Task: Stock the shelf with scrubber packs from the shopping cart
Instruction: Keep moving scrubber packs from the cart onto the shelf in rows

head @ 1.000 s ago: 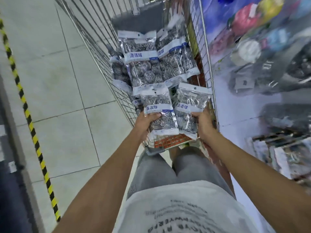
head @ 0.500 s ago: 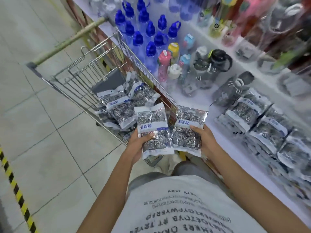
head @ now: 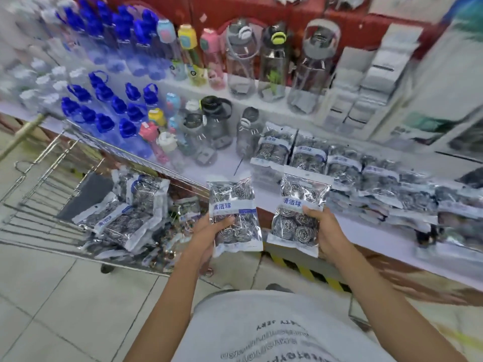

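Two clear plastic packs of silver steel-wool scrubbers with blue-and-white labels are in my hands at the lower centre of the frame; my left hand (head: 209,237) has its grip clenched round the lower half of the left pack (head: 234,212), thumb across the front, and my right hand (head: 326,229) grips the lower right edge of the right pack (head: 299,210) the same way; both packs are held upright in the air, just in front of the white shelf (head: 227,163) edge and not yet touching it.

I judge the job somewhere past its start but far from finished; a row of stocked scrubber packs (head: 339,163) already lies on the shelf at the centre right, stretching off toward the right edge, though blur keeps me from counting them; the wire shopping cart (head: 52,194) at the lower left holds a heap of remaining packs (head: 130,212), several at least, lying flat and overlapping.

Left to do, as I read it: set these two down beside the stocked row, then return to the cart for the rest; clear drinking bottles with blue caps (head: 104,111) fill the shelf at the upper left.
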`<state>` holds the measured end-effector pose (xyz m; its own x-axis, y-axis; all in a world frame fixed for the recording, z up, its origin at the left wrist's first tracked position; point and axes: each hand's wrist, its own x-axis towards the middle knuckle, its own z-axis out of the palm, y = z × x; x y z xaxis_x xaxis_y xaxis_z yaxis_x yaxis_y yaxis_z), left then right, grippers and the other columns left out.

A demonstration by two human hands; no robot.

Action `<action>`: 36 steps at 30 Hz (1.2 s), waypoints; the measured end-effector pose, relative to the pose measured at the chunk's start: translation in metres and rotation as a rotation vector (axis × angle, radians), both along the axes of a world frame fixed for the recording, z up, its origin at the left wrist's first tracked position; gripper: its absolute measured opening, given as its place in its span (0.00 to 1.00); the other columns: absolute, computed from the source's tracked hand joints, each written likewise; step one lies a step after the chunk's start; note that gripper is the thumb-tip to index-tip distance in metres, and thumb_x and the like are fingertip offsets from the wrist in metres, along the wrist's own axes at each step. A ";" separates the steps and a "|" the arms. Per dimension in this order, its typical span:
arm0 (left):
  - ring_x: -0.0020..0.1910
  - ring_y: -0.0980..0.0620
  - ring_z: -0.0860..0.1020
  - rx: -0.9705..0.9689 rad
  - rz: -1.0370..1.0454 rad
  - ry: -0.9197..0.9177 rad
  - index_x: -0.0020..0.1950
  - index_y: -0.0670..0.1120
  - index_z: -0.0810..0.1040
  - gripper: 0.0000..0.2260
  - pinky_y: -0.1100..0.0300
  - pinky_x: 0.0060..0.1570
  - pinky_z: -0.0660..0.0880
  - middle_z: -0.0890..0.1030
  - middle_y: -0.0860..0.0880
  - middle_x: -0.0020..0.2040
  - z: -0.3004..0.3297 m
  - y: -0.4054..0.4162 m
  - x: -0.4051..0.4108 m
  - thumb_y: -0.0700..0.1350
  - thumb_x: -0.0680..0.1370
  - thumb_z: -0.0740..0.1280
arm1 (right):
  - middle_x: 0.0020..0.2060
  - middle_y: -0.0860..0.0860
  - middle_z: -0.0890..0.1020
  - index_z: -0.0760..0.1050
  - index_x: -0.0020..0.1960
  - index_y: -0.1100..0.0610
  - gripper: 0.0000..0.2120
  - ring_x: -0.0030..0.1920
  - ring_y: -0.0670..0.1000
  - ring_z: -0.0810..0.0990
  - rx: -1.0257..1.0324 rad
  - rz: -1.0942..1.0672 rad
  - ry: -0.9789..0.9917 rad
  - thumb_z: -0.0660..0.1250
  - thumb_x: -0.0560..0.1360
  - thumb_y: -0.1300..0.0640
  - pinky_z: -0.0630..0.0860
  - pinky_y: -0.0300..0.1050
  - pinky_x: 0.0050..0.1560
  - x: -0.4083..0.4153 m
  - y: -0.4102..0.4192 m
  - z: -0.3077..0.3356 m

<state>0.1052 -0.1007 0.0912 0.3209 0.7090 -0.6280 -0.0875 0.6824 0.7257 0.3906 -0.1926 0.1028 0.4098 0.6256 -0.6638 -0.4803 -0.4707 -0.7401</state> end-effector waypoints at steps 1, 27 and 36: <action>0.53 0.39 0.86 -0.004 -0.017 -0.010 0.64 0.42 0.78 0.22 0.40 0.48 0.84 0.85 0.36 0.58 0.002 -0.007 0.017 0.34 0.72 0.76 | 0.54 0.56 0.83 0.71 0.62 0.54 0.20 0.54 0.59 0.83 0.013 -0.024 0.003 0.75 0.75 0.60 0.82 0.59 0.51 0.014 -0.015 0.003; 0.55 0.43 0.86 0.015 -0.389 0.008 0.68 0.41 0.77 0.23 0.45 0.52 0.84 0.87 0.41 0.56 -0.001 -0.104 0.360 0.35 0.73 0.76 | 0.79 0.57 0.62 0.49 0.84 0.53 0.42 0.72 0.58 0.70 -0.089 -0.322 -0.082 0.71 0.79 0.56 0.73 0.45 0.46 0.296 -0.191 0.006; 0.53 0.54 0.80 -0.023 -0.408 0.076 0.59 0.50 0.78 0.17 0.60 0.43 0.72 0.84 0.53 0.50 -0.007 -0.042 0.459 0.38 0.75 0.77 | 0.81 0.55 0.60 0.52 0.83 0.55 0.46 0.78 0.61 0.63 -0.220 -0.267 -0.198 0.77 0.75 0.52 0.62 0.63 0.75 0.377 -0.120 -0.020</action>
<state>0.5640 -0.1425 0.0844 0.5247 0.5188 -0.6749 0.2467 0.6661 0.7039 0.7671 -0.3131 0.0830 0.6723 0.3310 -0.6622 -0.4658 -0.5061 -0.7258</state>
